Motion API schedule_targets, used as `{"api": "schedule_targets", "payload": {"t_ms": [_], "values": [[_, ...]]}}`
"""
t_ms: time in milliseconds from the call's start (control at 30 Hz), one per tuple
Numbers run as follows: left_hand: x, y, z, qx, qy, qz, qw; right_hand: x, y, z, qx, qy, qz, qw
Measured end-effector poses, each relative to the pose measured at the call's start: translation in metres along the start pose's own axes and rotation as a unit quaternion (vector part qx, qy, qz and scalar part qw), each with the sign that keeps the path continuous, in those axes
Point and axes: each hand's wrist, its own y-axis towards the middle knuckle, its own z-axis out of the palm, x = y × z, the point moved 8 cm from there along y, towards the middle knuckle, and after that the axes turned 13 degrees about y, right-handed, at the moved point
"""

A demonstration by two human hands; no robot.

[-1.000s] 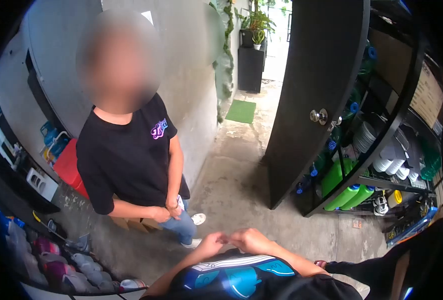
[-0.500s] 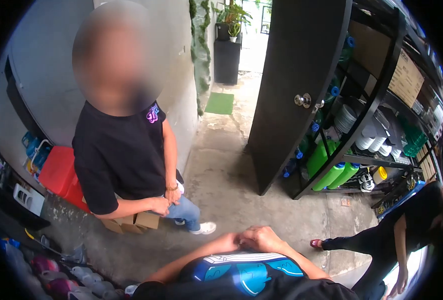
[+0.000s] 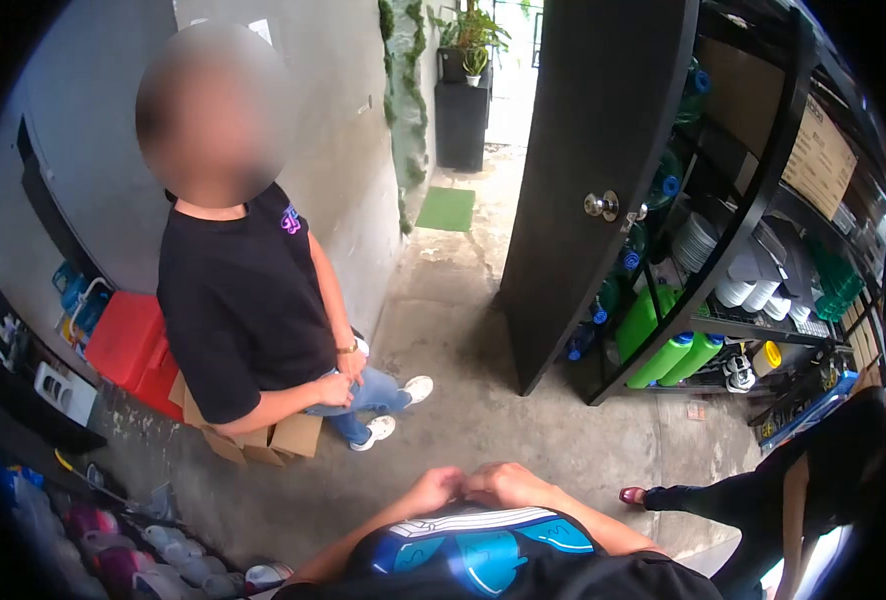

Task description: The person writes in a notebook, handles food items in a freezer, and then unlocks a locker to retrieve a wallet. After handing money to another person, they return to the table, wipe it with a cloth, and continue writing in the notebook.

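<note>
Two bare hands, left hand and right hand, meet with fingers curled closed, holding nothing visible, before one seated person and two green bottles.

Grey concrete floor; black door

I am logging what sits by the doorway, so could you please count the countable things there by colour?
Green plastic jugs on the black rack's bottom shelf: 3
Green doormat: 1
Red plastic bin by the wall: 1
Brown cardboard box on the floor: 1
Total: 6
</note>
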Motion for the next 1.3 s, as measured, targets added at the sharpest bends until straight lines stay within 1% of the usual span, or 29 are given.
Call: {"api": "schedule_targets", "payload": {"t_ms": [67, 133, 167, 200, 267, 367, 400, 467, 500, 567, 633, 700, 733, 800, 833, 900, 1000, 1133, 1300], "values": [[-0.001, -0.002, 0.002, -0.002, -0.026, -0.002, 1.0, -0.007, -0.001, 0.004, 0.009, -0.011, 0.015, 1.0], [0.005, 0.004, 0.004, -0.031, 0.013, 0.053, 0.998, -0.012, -0.001, 0.006, 0.015, -0.017, 0.016, 1.0], [-0.005, 0.002, 0.005, -0.045, 0.034, 0.079, 0.995, -0.013, -0.001, 0.007, 0.017, -0.017, 0.011, 1.0], [-0.005, 0.0, 0.007, -0.043, 0.025, 0.054, 0.997, -0.012, -0.002, 0.008, 0.018, -0.016, 0.008, 1.0], [-0.014, -0.001, 0.01, -0.045, 0.004, 0.003, 0.999, -0.007, -0.006, -0.001, -0.013, -0.033, -0.005, 0.999], [-0.024, 0.009, 0.018, -0.035, 0.15, 0.086, 0.984, -0.012, -0.011, -0.008, -0.042, -0.074, -0.028, 0.996], [-0.026, 0.01, 0.021, -0.037, 0.156, 0.082, 0.984, -0.015, -0.013, -0.011, -0.053, -0.092, -0.033, 0.994], [-0.03, 0.015, 0.029, -0.025, 0.17, 0.083, 0.982, -0.011, -0.019, -0.015, -0.07, -0.088, -0.018, 0.993], [-0.032, 0.016, 0.032, -0.023, 0.163, 0.085, 0.983, -0.011, -0.024, -0.019, -0.085, -0.087, -0.006, 0.993], [-0.037, 0.018, 0.039, -0.009, 0.154, 0.093, 0.984, -0.016, -0.033, -0.018, -0.076, -0.082, 0.006, 0.994], [-0.024, 0.029, 0.049, 0.022, 0.148, 0.083, 0.985, -0.012, -0.043, -0.022, -0.073, -0.073, 0.028, 0.994], [-0.027, 0.032, 0.06, 0.056, 0.117, 0.087, 0.988, -0.014, -0.052, -0.024, -0.088, -0.059, 0.03, 0.994], [-0.028, 0.033, 0.063, 0.054, 0.124, 0.085, 0.987, -0.016, -0.057, -0.025, -0.095, -0.051, 0.032, 0.994], [-0.05, 0.029, 0.067, 0.05, 0.137, 0.082, 0.986, -0.018, -0.066, -0.031, -0.141, -0.051, 0.039, 0.988], [-0.048, 0.032, 0.073, 0.06, 0.143, 0.087, 0.984, -0.019, -0.071, -0.034, -0.163, -0.051, 0.042, 0.984], [-0.043, 0.041, 0.084, 0.082, 0.153, 0.097, 0.98, -0.023, -0.078, -0.038, -0.171, -0.06, 0.059, 0.982], [-0.035, 0.05, 0.098, 0.154, 0.16, 0.075, 0.972, -0.022, -0.086, -0.042, -0.171, -0.082, 0.064, 0.98], [-0.044, 0.055, 0.107, 0.158, 0.143, 0.09, 0.973, -0.023, -0.098, -0.051, -0.186, -0.082, 0.053, 0.978], [-0.057, 0.055, 0.114, 0.126, 0.098, 0.118, 0.98, -0.03, -0.113, -0.053, -0.155, -0.056, 0.047, 0.985]]}}
